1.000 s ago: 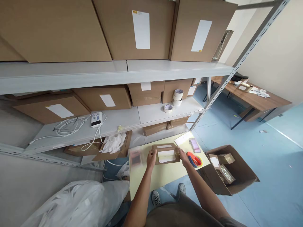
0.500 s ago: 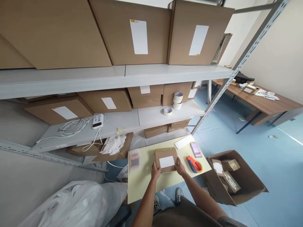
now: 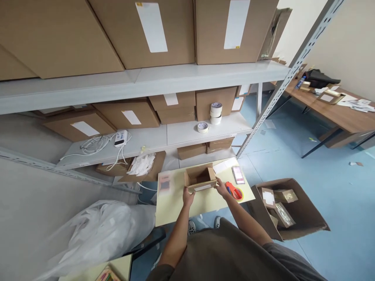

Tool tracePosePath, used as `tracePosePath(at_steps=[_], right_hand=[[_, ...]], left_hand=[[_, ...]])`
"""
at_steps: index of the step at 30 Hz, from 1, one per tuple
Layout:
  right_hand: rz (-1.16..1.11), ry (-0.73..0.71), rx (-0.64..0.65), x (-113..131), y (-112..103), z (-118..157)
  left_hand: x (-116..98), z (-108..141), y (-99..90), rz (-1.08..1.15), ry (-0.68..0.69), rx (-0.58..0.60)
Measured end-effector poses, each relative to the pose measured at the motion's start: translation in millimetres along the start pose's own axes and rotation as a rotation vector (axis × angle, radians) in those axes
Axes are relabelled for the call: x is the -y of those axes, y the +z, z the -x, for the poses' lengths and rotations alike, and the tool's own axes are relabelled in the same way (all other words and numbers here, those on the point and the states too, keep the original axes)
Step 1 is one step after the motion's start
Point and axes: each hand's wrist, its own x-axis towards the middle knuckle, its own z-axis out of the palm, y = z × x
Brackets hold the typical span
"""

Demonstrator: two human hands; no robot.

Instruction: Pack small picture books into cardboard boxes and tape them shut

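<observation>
A small open-topped cardboard box (image 3: 191, 188) with a white label on its near side is held over the pale yellow tabletop (image 3: 175, 207). My left hand (image 3: 188, 196) is closed on its near left corner, and my right hand (image 3: 222, 187) grips the right end. Its dark inside faces up toward me. Just right of my right hand lies a red and blue tape dispenser (image 3: 233, 191) with yellow tape. Behind that are a blurred pink and white item (image 3: 238, 175) and a white sheet (image 3: 224, 165). A blurred pinkish packet (image 3: 165, 182) rests at the table's left.
A large open carton (image 3: 310, 218) holding small boxes stands on the floor at right. Grey shelving (image 3: 187, 77) with cartons, tape rolls (image 3: 216, 111) and a power strip (image 3: 121, 138) rises ahead. A white plastic bag (image 3: 111, 230) bulges at left; a wooden desk (image 3: 331, 117) stands far right.
The box has tipped in my hands: its flat labelled face pointed up before, and now its open top shows. The view has shifted, bringing another yellow surface into the lower left.
</observation>
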Motion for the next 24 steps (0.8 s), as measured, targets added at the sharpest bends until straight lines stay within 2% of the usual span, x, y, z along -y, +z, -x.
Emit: tracePosePath(at_steps=[3, 5, 7, 10, 12, 14, 16, 20, 24], right_hand=[[-0.057, 0.035, 0.126, -21, -2, 7], [-0.081, 0.067, 0.152, -30, -5, 9], [-0.078, 0.093, 0.133, -34, -11, 9], [-0.011, 0.053, 0.016, -27, -26, 2], [0.021, -0.032, -0.076, -16, -32, -5], [0.018, -0.151, -0.096, -1, -31, -14], [0.022, -0.311, -0.043, 15, -20, -22], [0.124, -0.645, 0.04, 42, 16, -34], [0.224, -0.666, -0.029, 55, 41, -42]], left_hand=[[7, 9, 16.2, 0.101, -0.107, 0.113], [10, 13, 18.6, 0.099, -0.129, 0.111], [8, 16, 12.3, 0.036, -0.09, 0.013], [-5, 19, -6.7, -0.125, 0.026, -0.258], [-19, 17, -18.3, -0.203, 0.116, -0.326], [-35, 12, -24.7, -0.198, 0.237, -0.23], [-48, 4, -25.5, -0.203, 0.317, -0.131], [-55, -6, -17.6, -0.426, 0.238, -0.071], [-48, -1, -10.4, -0.539, 0.262, -0.036]])
